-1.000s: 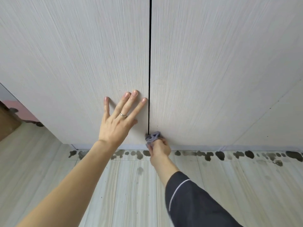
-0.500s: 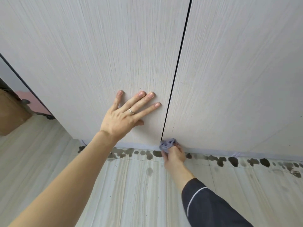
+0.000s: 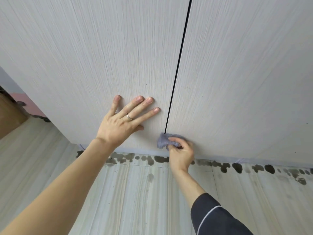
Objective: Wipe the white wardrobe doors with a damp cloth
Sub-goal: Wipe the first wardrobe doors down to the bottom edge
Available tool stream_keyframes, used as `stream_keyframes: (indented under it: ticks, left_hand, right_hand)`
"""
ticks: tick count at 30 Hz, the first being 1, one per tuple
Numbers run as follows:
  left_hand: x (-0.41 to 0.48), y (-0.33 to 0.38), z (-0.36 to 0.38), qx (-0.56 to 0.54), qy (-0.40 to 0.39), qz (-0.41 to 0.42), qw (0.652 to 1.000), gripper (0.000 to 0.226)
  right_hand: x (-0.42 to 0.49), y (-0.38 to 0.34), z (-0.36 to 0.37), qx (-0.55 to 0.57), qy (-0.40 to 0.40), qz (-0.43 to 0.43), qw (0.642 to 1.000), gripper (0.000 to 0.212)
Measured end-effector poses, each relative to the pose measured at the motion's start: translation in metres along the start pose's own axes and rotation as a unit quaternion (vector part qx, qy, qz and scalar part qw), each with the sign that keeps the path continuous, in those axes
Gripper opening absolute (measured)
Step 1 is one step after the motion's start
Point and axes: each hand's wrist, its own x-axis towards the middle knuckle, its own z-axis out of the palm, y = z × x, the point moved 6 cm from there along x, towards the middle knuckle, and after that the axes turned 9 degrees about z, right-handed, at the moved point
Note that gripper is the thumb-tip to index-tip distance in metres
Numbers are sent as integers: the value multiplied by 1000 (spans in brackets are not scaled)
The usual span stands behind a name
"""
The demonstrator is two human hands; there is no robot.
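White wardrobe doors (image 3: 237,73) above wet-spotted floor (image 3: 135,192); left hand (image 3: 122,122) pressed flat, fingers spread wide, right hand (image 3: 181,155) clutching grey cloth (image 3: 163,141) at the door gap's bottom.

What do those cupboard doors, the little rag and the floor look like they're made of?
Wardrobe doors: probably laminated board with a matt, off-white wood-grain print; fine streaks run along them.
Cloth: soft grey fabric, perhaps microfibre, bunched in the right hand.
Floor: pale, smooth tiles with streaky veining and thin joints; dark blotches along the base look like damp or stains.
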Motion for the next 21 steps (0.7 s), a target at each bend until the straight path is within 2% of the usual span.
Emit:
stream_keyframes:
  ticks: [2, 3, 5, 8, 11, 14, 17, 21]
  left_hand:
    - [0, 2, -1, -3, -3, -4, 1000, 88]
    - [0, 1, 0, 2, -1, -2, 1000, 87]
    - [-1, -4, 2, 15, -1, 9, 1000, 82]
    - [0, -5, 3, 14, -1, 11, 1000, 75]
    - [-1, 0, 1, 4, -2, 2, 1000, 79]
    - [-2, 1, -3, -13, -18, -4, 1000, 82]
    - [1, 5, -6, -36, -26, -32, 999, 81]
    - [1, 23, -4, -68, -26, -81, 994, 86]
  right_hand:
    - [0, 20, -8, -28, 0, 25, 999, 56]
    - [-2, 15, -12, -33, -1, 5, 999, 57]
    - [-7, -22, -14, -49, -6, -110, 993, 50]
    - [-12, -83, -20, -52, 9, -313, 948, 40]
    - [-13, -102, -26, -76, 11, -425, 902, 38]
    - [-18, -96, -18, -178, -1, -518, 837, 35]
    - [-16, -69, -1, -295, -40, -516, 803, 42]
    - [-6, -8, 5, -407, -76, -457, 787, 52]
